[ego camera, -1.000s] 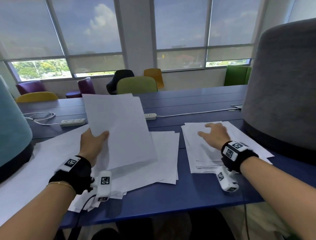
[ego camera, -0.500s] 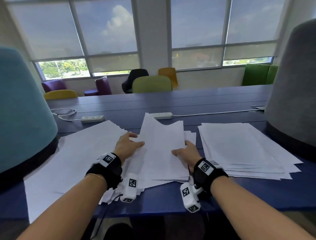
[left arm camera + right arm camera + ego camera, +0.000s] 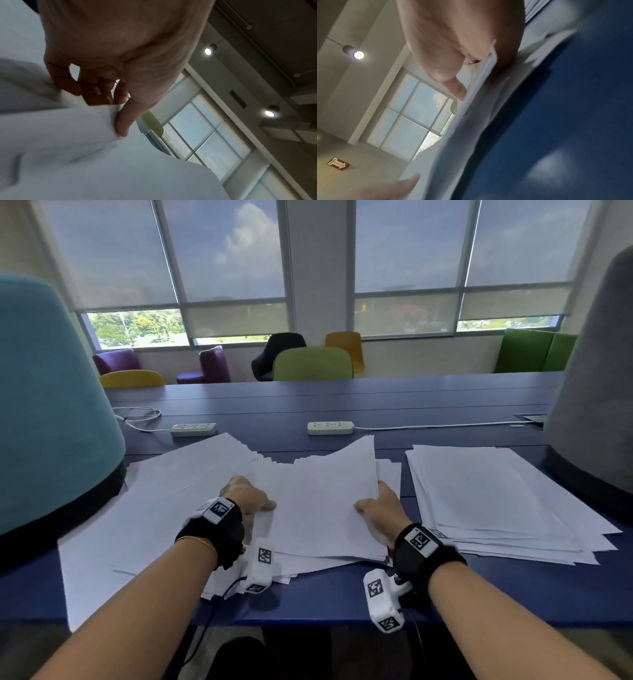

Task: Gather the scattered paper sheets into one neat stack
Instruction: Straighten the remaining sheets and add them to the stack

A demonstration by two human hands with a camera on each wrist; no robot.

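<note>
A loose middle pile of white paper sheets (image 3: 322,508) lies on the blue table (image 3: 342,597), its far edges fanned out. My left hand (image 3: 251,498) grips the pile's left edge, thumb on top and fingers curled beneath (image 3: 96,89). On the right edge my right hand (image 3: 380,508) pinches a bundle of sheets (image 3: 481,86), thumb above and fingers under. More sheets (image 3: 144,508) spread to the left. A neater stack (image 3: 489,501) lies at the right.
A teal rounded divider (image 3: 51,405) stands at the left and a grey one (image 3: 596,378) at the right. Two white power strips (image 3: 330,428) with cables lie behind the papers. Coloured chairs (image 3: 313,362) line the far side under the windows.
A second ago my left hand held one sheet in the air and my right rested on the right stack. Both hands now grip the middle pile's side edges.
</note>
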